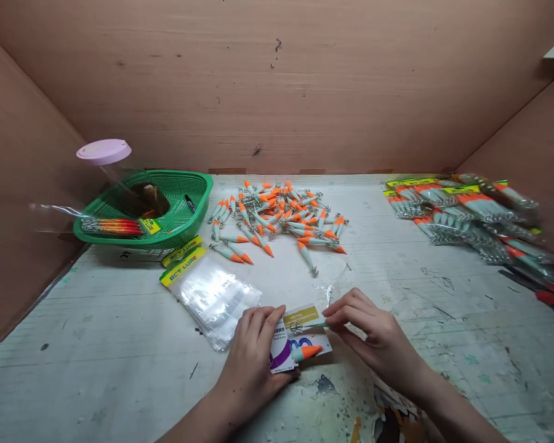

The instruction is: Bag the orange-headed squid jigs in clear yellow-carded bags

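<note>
My left hand (252,347) is closed on a folded printed card (281,354), white with purple. A squid jig (311,352) with an orange tip lies in the card, its rear end hidden by the front flap. My right hand (381,338) pinches a second squid jig (322,324) by its body, its hook end pointing left over the card's upper part. The fingers cover that jig's other end. Beyond both hands is a loose pile of orange and pale green squid jigs (263,216). Left of the card lies a stack of clear bags (216,295) with yellow headers.
A green basket (198,215) at the back left holds a packet of red-orange jigs (115,226), a marker (190,203) and a pink-lidded cup (104,151). Several filled packets (466,212) are heaped at right, near red-handled scissors (551,298). Wooden walls surround the table.
</note>
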`<state>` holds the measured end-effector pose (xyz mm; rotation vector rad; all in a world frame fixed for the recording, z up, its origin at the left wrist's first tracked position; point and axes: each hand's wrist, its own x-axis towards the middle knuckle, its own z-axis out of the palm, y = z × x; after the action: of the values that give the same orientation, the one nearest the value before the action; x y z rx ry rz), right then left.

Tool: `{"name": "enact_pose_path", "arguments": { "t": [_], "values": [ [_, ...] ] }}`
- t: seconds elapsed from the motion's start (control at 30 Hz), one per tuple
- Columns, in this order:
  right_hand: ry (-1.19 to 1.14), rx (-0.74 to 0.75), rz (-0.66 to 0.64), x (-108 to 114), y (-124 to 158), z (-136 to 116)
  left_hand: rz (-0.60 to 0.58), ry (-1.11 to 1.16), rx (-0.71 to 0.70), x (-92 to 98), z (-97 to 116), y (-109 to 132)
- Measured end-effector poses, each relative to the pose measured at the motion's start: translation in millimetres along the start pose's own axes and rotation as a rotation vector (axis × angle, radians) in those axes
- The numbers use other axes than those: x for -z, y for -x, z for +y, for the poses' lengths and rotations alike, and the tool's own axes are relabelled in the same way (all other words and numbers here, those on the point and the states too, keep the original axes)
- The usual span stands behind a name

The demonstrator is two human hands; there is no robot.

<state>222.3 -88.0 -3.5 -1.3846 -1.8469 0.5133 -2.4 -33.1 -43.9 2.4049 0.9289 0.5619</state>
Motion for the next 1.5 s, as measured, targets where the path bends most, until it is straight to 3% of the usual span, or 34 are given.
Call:
{"name": "enact_pose_path", "arguments": {
  "t": [0.17, 0.27, 0.33, 0.47, 0.6, 0.73, 0.93, 1.1, 1.17, 1.3, 1.43, 1.5],
  "values": [
    [0.019, 0.139, -0.128, -34, -7, -6, -0.001, 0.007, -0.048, -3.1, 1, 1],
    [-0.007, 0.182, -0.247, -33, -11, -12, 0.011, 0.011, -0.039, -4.7, 0, 3],
    [-0.005, 0.101, -0.265, -22, -21, -9, 0.019, 0.008, -0.032, -4.6, 0, 3],
    [0.374, -0.268, -0.045, -2, -56, 21, 0.016, 0.012, -0.046, -3.4, -1, 2],
    [0.585, -0.429, -0.009, -14, -93, 46, 0.005, 0.008, -0.066, -4.3, -1, 2],
    [0.685, -0.457, -0.100, -30, -107, 41, -0.004, 0.001, -0.067, -5.0, -3, 3],
    [0.706, -0.249, -0.310, -18, -83, 22, -0.032, 0.026, -0.032, -2.1, -4, 2],
    [0.618, -0.162, -0.436, -18, -52, 21, -0.035, 0.039, -0.038, -0.8, -1, 1],
    [0.594, -0.165, -0.411, -21, -43, 26, -0.050, 0.046, -0.038, -0.4, 0, 1],
    [0.548, -0.209, -0.194, -16, -27, 40, -0.089, 0.050, -0.019, 0.2, 0, -1],
    [0.339, -0.213, -0.044, 13, -11, 37, -0.092, 0.079, 0.027, 0.6, 0, -2],
    [0.192, -0.209, -0.091, 29, -3, 28, -0.096, 0.089, 0.051, 1.1, 1, -3]
  ]
}}
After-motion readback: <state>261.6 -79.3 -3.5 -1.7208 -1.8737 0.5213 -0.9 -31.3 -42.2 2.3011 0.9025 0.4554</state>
